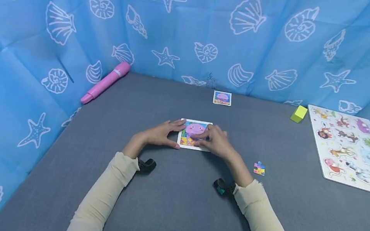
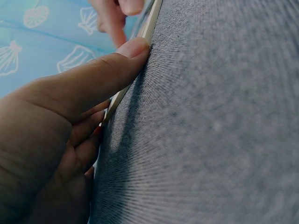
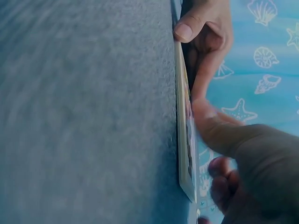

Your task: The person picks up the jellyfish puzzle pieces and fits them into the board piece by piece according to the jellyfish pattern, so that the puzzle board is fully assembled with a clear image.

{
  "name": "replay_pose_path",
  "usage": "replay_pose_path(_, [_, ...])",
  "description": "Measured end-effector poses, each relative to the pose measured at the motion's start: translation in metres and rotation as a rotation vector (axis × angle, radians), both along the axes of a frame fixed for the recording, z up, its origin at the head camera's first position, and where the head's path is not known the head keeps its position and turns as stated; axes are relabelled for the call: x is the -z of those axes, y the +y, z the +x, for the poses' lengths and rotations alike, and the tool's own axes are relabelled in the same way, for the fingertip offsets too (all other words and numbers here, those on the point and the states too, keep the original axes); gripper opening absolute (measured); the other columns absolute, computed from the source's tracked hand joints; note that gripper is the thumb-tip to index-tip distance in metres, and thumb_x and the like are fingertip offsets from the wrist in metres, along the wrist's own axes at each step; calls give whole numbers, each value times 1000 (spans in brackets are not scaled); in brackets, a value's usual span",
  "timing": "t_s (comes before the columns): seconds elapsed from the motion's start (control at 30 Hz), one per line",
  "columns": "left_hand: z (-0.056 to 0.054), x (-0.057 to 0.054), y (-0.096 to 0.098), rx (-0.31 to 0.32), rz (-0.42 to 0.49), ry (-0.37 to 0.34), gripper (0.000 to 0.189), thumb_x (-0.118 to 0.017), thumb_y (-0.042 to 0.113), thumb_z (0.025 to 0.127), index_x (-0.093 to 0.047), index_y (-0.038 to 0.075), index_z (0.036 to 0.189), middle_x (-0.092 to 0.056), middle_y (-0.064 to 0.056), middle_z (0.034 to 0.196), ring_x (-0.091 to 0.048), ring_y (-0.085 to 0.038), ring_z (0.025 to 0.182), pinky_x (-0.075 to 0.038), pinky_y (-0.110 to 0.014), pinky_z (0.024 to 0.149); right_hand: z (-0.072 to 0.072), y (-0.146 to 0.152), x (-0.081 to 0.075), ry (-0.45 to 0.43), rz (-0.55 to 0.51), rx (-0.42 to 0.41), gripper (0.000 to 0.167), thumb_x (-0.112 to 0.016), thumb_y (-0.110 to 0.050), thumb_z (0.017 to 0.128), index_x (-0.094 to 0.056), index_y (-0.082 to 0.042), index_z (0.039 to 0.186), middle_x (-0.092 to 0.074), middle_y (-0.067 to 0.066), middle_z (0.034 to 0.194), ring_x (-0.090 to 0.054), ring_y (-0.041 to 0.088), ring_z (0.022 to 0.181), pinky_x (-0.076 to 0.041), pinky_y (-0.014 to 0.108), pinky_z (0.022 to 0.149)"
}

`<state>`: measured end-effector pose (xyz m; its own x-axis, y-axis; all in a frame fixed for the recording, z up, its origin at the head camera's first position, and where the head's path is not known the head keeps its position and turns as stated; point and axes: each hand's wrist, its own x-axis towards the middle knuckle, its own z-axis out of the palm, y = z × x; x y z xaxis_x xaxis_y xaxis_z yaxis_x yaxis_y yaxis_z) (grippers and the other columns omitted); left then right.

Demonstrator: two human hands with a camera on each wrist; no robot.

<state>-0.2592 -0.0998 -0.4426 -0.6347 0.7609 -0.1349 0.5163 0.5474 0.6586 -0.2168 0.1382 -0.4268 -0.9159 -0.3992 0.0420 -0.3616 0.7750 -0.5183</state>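
Note:
A small jigsaw puzzle in a white-edged tray (image 1: 188,146) lies on the grey table, showing a pink jellyfish over yellow and blue. My left hand (image 1: 163,133) holds the tray's left side, the thumb at the near corner and the fingers at the far one. In the left wrist view, the left thumb (image 2: 133,49) rests along the tray's edge. Over the puzzle's right half is my right hand (image 1: 216,141), its thumb (image 3: 210,121) and forefinger reaching onto the picture with a gap between them. This hand hides the right part of the puzzle.
One loose jigsaw piece (image 1: 259,168) lies right of the right forearm. Behind the puzzle is a small jellyfish picture card (image 1: 222,98). Farther right are a yellow-green block (image 1: 299,114) and an animal puzzle board (image 1: 342,175). A pink stick-like object (image 1: 105,83) lies at the back left, beside the blue curtain (image 1: 190,18).

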Motion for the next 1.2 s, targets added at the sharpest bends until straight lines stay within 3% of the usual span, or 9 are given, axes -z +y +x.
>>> replay_pose_path(0.33, [0,-2,3,0,11,-8,80,-68,34,82,-26,11,146,-10,-2,156,-6,-20,144,-1,-45,116,-1,1,-1,-18,51,15,26,-73,-29,78,-72,-23,102,-51,3,76,-35,16,69,-20,29,60])
replay_pose_path(0.73, [1,1,0,9,22,-1,80,-68,34,82,-26,11,146,-10,-3,156,-6,-20,144,-1,-45,116,12,25,-3,-52,-58,23,34,-73,-25,78,-69,-16,111,-46,2,71,-30,16,64,-18,29,62])
replay_pose_path(1.03, [1,0,2,14,18,12,80,-68,34,82,-26,10,146,-10,-5,156,-6,-22,144,-2,-46,116,26,62,-8,-96,-63,116,38,-73,-23,78,-67,-12,114,-38,2,67,-30,16,64,-20,29,59])
replay_pose_path(1.2, [1,0,0,16,35,24,80,-69,32,82,-26,9,145,-11,-7,156,-7,-24,144,-2,-48,116,39,97,-8,-135,-80,176,42,-71,-25,81,-64,-10,118,-38,4,70,-30,14,59,-29,27,52])
